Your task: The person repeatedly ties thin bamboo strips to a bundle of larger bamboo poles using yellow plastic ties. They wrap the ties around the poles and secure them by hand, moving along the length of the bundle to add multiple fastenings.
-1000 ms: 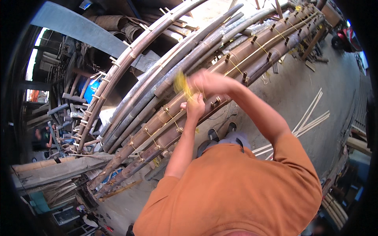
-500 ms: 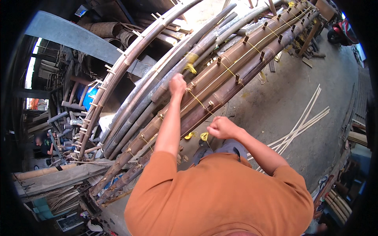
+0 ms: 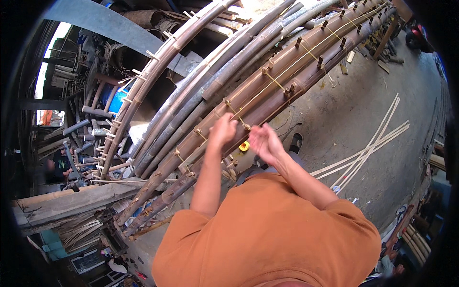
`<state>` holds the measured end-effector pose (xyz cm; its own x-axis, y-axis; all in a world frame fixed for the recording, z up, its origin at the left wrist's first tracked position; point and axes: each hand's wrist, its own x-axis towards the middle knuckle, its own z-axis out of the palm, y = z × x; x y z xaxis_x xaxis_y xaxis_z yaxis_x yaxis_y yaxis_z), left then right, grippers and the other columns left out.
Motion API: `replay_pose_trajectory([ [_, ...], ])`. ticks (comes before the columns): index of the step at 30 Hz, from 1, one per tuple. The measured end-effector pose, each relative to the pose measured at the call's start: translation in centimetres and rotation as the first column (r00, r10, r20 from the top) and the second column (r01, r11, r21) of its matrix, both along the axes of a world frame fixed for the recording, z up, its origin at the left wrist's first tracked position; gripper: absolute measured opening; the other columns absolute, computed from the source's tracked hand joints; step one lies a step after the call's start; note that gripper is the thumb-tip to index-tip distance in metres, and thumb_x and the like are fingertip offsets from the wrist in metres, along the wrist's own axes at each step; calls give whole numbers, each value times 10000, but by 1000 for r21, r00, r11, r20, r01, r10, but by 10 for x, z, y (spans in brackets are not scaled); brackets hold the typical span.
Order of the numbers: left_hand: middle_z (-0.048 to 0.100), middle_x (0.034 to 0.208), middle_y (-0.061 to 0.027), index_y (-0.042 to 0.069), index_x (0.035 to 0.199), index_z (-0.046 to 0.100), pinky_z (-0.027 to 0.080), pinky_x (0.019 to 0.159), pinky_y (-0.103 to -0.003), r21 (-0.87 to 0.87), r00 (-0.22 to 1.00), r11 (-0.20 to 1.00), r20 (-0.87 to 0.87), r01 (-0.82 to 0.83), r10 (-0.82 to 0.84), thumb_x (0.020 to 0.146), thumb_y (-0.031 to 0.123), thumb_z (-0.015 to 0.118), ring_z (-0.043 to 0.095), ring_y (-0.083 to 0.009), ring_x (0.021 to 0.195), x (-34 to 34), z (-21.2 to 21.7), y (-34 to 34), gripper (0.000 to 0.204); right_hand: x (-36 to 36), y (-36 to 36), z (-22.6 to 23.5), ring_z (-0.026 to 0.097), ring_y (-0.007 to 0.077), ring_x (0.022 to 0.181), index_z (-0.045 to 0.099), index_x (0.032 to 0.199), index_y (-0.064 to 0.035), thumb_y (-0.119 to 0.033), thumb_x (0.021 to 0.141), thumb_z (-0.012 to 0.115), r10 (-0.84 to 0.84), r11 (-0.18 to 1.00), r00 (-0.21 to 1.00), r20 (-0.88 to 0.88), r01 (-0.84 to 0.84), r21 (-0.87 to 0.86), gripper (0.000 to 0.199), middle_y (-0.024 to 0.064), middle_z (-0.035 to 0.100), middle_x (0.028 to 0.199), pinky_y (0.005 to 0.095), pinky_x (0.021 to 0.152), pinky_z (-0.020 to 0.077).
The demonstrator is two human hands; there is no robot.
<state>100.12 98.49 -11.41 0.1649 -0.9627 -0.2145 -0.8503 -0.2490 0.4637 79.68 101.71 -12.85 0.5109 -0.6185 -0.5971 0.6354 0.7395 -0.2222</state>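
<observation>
Two long bamboo poles run side by side in front of me, the far pole point(image 3: 215, 116) and the near pole point(image 3: 267, 105), with short pegs along them. Yellow cord point(image 3: 274, 79) stretches along the poles and crosses between pegs. My left hand point(image 3: 224, 130) is closed at the cord between the poles, its fingertips partly hidden. Just right of it, my right hand point(image 3: 265, 143) is held beside a cord-wrapped peg point(image 3: 246, 127) on the near pole, fingers loosely apart and slightly blurred. A small yellow roll of cord point(image 3: 245, 146) shows below the near pole.
A curved bamboo piece with pegs point(image 3: 143, 81) and several grey poles point(image 3: 210, 71) lie beyond. Thin pale strips point(image 3: 366, 150) cross on the floor at right. A concrete beam point(image 3: 76, 201) stands at lower left. A person point(image 3: 60, 165) is far left.
My left hand has come down and nearer from the far pole's edge. My right hand has shifted slightly up and its fist has loosened. The hands are now close together.
</observation>
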Motion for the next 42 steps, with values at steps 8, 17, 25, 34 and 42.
replay_pose_trajectory([
  [8, 662, 954, -186, 56, 1034, 644, 387, 895, -467, -309, 987, 949, -160, -62, 13, 970, 275, 490, 607, -368, 920, -13, -41, -13, 275, 133, -105, 99, 588, 225, 711, 587, 819, -8, -381, 1021, 411, -234, 129, 835, -498, -481, -867, 459, 124, 588, 709, 373, 711, 499],
  [17, 690, 870, -170, 135, 960, 697, 312, 817, -464, -146, 983, 976, -110, -163, 148, 983, 348, 461, 657, -353, 837, -9, 1, 0, 318, 71, -129, 109, 648, 343, 772, 663, 821, 36, -443, 967, 495, 126, 76, 753, -646, -657, -750, 528, 221, 658, 794, 417, 790, 506],
  [25, 682, 707, -71, 47, 969, 691, 442, 680, -329, -332, 798, 911, -603, -245, -5, 991, 217, 520, 628, -157, 635, -11, 1, -29, 242, 14, -1, 12, 616, 421, 669, 620, 685, 5, -313, 938, 527, -113, -221, 516, -849, -846, -485, 417, 235, 612, 673, 504, 675, 494],
  [34, 691, 946, -211, 34, 1014, 692, 505, 830, -464, -454, 992, 882, -68, -127, 108, 946, 243, 509, 660, -398, 907, 51, -37, -137, 286, 6, 13, -7, 623, 326, 658, 628, 679, -56, -239, 838, 601, -578, -258, 382, -721, -924, -282, 244, 151, 617, 642, 407, 799, 474],
  [42, 657, 1023, -276, 5, 1032, 665, 492, 863, -491, -154, 987, 984, 120, -86, 105, 933, 259, 524, 629, -434, 977, 108, 52, 13, 307, 77, 95, -10, 595, 178, 914, 637, 1039, -100, -299, 908, 617, 418, 562, 757, -503, -650, -511, 239, 58, 644, 946, 345, 834, 474],
])
